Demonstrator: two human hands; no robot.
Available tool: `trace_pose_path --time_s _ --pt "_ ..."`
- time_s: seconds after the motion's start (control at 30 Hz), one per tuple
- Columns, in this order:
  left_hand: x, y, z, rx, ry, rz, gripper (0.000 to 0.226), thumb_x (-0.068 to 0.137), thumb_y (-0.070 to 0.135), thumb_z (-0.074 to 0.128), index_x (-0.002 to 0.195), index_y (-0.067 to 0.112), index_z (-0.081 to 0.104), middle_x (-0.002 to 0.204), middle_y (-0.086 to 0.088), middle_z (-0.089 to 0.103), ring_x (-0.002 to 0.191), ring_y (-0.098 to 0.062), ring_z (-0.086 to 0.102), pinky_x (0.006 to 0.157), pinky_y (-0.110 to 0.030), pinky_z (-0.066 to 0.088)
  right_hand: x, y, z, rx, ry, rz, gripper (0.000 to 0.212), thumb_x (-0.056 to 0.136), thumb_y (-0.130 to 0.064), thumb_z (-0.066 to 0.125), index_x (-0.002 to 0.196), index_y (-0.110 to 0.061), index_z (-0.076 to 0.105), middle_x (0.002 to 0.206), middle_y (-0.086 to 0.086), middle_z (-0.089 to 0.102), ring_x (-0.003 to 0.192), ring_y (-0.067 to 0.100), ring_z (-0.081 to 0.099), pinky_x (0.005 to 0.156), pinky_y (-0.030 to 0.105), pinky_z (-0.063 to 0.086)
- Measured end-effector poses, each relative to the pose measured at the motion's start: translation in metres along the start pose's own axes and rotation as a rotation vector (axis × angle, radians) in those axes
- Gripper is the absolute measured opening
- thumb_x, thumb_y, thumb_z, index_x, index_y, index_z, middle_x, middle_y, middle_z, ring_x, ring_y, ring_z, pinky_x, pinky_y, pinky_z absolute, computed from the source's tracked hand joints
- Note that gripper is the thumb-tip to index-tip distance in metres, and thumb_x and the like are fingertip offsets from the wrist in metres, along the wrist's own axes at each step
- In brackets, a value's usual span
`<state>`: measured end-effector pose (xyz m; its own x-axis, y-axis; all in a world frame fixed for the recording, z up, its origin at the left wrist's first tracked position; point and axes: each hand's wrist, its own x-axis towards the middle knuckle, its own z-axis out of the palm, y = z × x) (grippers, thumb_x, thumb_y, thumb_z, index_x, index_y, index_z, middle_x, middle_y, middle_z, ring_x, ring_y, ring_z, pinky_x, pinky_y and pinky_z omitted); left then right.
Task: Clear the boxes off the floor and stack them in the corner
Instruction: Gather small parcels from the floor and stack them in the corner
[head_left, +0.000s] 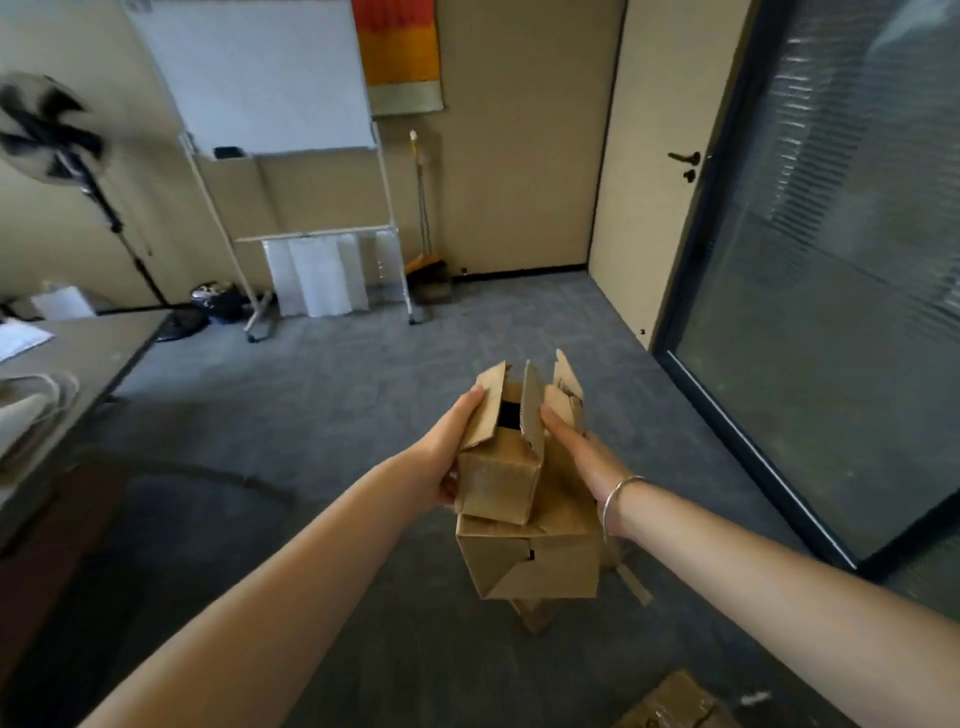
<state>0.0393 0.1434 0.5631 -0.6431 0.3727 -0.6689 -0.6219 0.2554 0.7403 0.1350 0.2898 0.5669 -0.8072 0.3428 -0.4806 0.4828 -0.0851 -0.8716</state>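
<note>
Two boxes are up off the carpet floor (363, 395) and in hand, so the carrying step looks under way, with stacking in the corner to follow; going from big to small, the open carpet ahead of the boxes is the widest free lane, bounded beyond them by the door (649, 171) and to its right by the glass partition (831, 291), whose dark lower frame is an edge to keep clear of. Left of the boxes the table (83, 353) corner juts toward the path, and farther off stand the whiteboard (260, 78) and fan (47, 130). The larger box (540, 561) sits beneath the small box (498, 478), whose flaps stand open. The left hand (447, 457) has its grip curled round the small box's left side; the right hand (582, 457) lies with straight fingers (556, 423) against its right flap, steadying it. Another box (670, 701) remains on the floor nearer than the held pair. Next, I judge, the load needs a level carry
</note>
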Motion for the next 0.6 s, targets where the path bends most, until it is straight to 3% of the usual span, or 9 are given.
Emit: trace_pose_path --time_s 0.17,0.3,0.4,0.5,0.6 --pt "-0.069 -0.046 -0.034 -0.166 0.194 0.016 0.078 0.068 0.083 0.055 0.118 0.024 0.058 0.113 -0.011 0.070 0.106 -0.033 0.064 0.097 -0.051 0.049 -0.035 0.002 0.037 -0.163 -0.205 0.026 0.091 0.075 -0.076 0.049 0.149 -0.029 0.023 0.148 0.005 0.040 0.128 0.032 0.044 0.100 0.041 0.037" --pt "-0.127 -0.078 -0.070 -0.265 0.353 0.046 0.073 0.072 0.082 0.053 0.115 0.023 0.058 0.110 -0.011 0.071 0.105 -0.033 0.065 0.096 -0.051 0.049 -0.060 0.007 0.085 -0.233 -0.382 0.006 0.100 0.071 -0.079 0.050 0.151 -0.029 0.018 0.151 0.004 0.036 0.132 0.032 0.041 0.106 0.044 0.034" --pt "-0.166 -0.099 -0.091 -0.318 0.465 0.035 0.069 0.076 0.080 0.050 0.113 0.022 0.056 0.112 -0.012 0.068 0.104 -0.033 0.063 0.096 -0.049 0.048 -0.083 0.012 0.125 -0.310 -0.461 0.012 0.119 0.053 -0.089 0.048 0.152 -0.033 0.012 0.154 0.003 0.030 0.136 0.033 0.037 0.111 0.050 0.031" --pt "-0.206 -0.127 -0.115 -0.403 0.559 0.038 0.085 0.063 0.087 0.053 0.120 0.023 0.057 0.111 -0.013 0.070 0.102 -0.034 0.066 0.092 -0.049 0.051 -0.107 0.018 0.164 -0.362 -0.570 0.028 0.140 0.033 -0.095 0.050 0.151 -0.036 0.003 0.157 0.003 0.023 0.139 0.035 0.031 0.113 0.053 0.028" --pt "-0.252 -0.156 -0.142 -0.468 0.625 0.017 0.088 0.063 0.087 0.051 0.121 0.022 0.059 0.113 -0.014 0.070 0.104 -0.035 0.065 0.093 -0.048 0.050 -0.127 0.023 0.209 -0.363 -0.722 0.053 0.157 0.016 -0.098 0.055 0.152 -0.038 0.006 0.157 0.002 0.026 0.137 0.034 0.036 0.111 0.053 0.033"
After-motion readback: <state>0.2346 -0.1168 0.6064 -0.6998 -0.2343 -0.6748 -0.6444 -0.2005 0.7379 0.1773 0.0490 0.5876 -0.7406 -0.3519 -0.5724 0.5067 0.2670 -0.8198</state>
